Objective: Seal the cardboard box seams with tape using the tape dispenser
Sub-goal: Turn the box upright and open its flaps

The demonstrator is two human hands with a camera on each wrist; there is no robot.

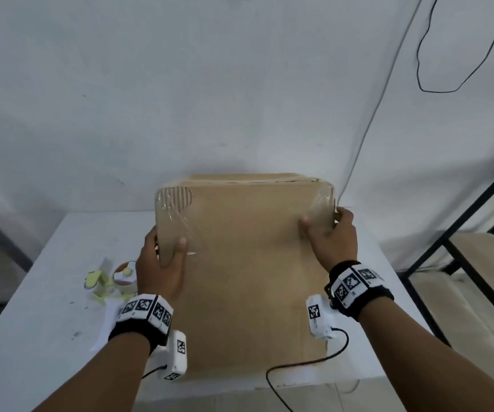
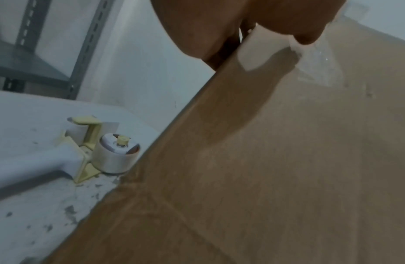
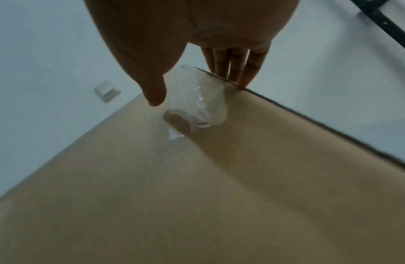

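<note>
1. The cardboard box stands on the white table, held between the two hands, its broad brown face turned up toward the head camera.
2. Clear tape wraps the box corner just beyond the left hand; a second crinkled patch of tape covers the corner under the right hand.
3. The left hand grips the box's left edge: its thumb lies on the upper face over the tape, and its fingers curl round the side, out of sight.
4. The right hand grips the box's right edge near the far corner, thumb on the face beside the tape, fingers running down over the edge in the right wrist view.
5. The tape dispenser lies on the table just outside the left hand, close to the box's left side; neither hand touches it. It has a white handle, a pale yellow frame and a roll of clear tape on it.
6. Both wrists wear black bands with printed markers and small white camera units with cables.
7. Beyond the right hand stands a black metal frame; behind the box is a white wall with cables hanging on it.
8. A grey metal shelf shows beyond the dispenser in the left wrist view.
</note>
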